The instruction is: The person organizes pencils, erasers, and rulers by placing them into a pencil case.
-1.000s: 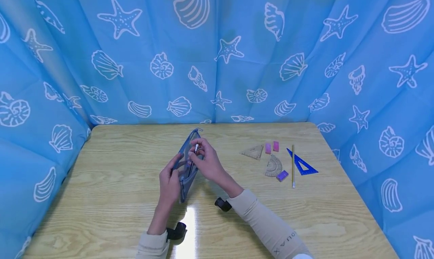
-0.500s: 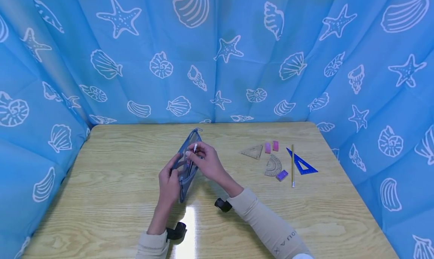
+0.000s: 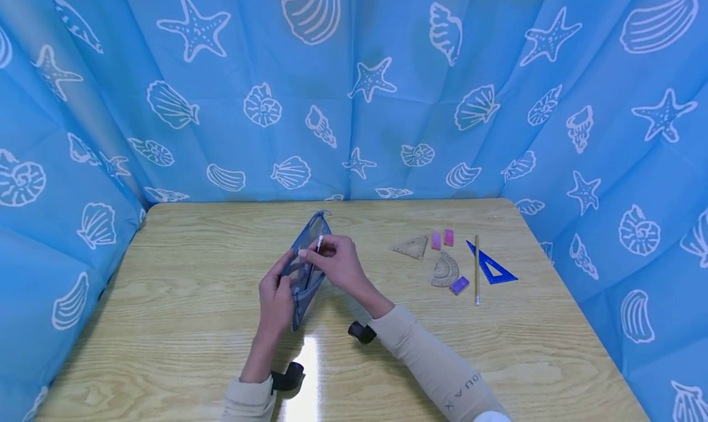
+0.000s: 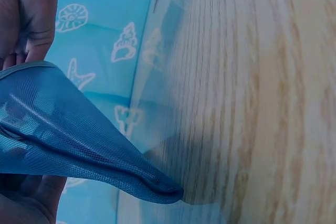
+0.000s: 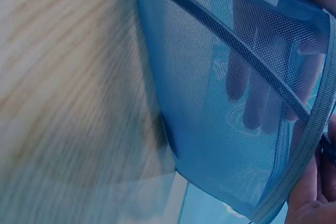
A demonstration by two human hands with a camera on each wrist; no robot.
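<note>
My left hand (image 3: 276, 299) grips a blue mesh zip pouch (image 5: 210, 93) by its near side, holding it tilted above the table with the mouth spread. Through the mesh in the right wrist view, the left fingers (image 5: 254, 87) show behind the fabric. At the pouch mouth my right hand (image 3: 343, 265) pinches a dark pencil (image 3: 312, 268) with a white end pointing up. The pencil's lower part is inside the pouch, and its tip cannot be made out. In the left wrist view the pouch (image 4: 79, 124) hides most of the right hand's work.
On the right of the wooden table (image 3: 182, 324) lie a clear set square (image 3: 412, 248), a protractor (image 3: 445, 270), two pink erasers (image 3: 436, 241), a purple eraser (image 3: 460, 285) and a yellow pencil (image 3: 478, 271) across a blue set square (image 3: 500, 279). A blue shell-print curtain (image 3: 387, 121) encloses the back and sides.
My right fingers have shifted slightly down and inward along the pencil at the pouch mouth. The left hand and the pouch have stayed almost still.
</note>
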